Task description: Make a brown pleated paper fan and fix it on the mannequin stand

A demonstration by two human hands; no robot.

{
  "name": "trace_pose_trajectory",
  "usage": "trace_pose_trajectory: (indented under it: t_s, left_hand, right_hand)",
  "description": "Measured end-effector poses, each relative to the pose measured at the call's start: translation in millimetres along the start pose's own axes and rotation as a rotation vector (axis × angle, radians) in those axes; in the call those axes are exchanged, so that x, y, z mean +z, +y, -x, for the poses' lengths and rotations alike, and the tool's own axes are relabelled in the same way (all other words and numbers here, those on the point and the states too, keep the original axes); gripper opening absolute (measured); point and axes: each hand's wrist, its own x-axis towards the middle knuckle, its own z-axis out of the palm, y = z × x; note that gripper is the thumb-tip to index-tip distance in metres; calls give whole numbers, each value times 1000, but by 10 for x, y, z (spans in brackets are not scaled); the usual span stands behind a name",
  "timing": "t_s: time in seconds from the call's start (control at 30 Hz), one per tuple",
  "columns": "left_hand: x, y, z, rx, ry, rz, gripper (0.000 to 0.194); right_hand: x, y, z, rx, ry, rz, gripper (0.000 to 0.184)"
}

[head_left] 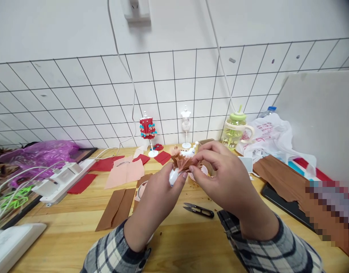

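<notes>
My left hand [156, 195] is closed around a small white dress form [173, 176] that lies tilted over the table. Gathered brown crepe-like material [181, 163] wraps the form, its frilled edge standing out. Thumb and fingertips of my right hand [227, 178] pinch this brown material from the right. Below both hands, black thread snips [199, 210] lie on the wood. Behind them stand a bare white mini mannequin [186, 123] and another wearing a red dress with blue bows [147, 129]. A pale round container [201, 172] is partly hidden behind my right hand.
Brown sheets [116, 208], pink sheets [126, 172] and red pieces [82, 184] lie left, near a white power strip [66, 180]. A green-lidded cup [235, 129], a plastic bag [272, 132], more brown material [282, 176] and a black flat object [286, 203] lie right.
</notes>
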Motion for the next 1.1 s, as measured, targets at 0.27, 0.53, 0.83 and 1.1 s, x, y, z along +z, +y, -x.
trace_pose_trajectory:
  t_s: [0.27,0.53,0.83,1.1]
  left_hand:
    - [14,-7,4,39,-70,60,32]
    - [-153,14,-9,-65,-29,222,37]
    - [-159,47,7,-107,-87,332,37]
    - [-5,-25,-2,11,-60,68,31]
  right_hand:
    - [-25,-39,10,-77,-11,-10,15]
    - [-20,0,-4,-63,-16,-25,11]
    - [-27,-10,16,-129,-62,-48,24]
    - [-26,-25,9,-69,-48,-23,13]
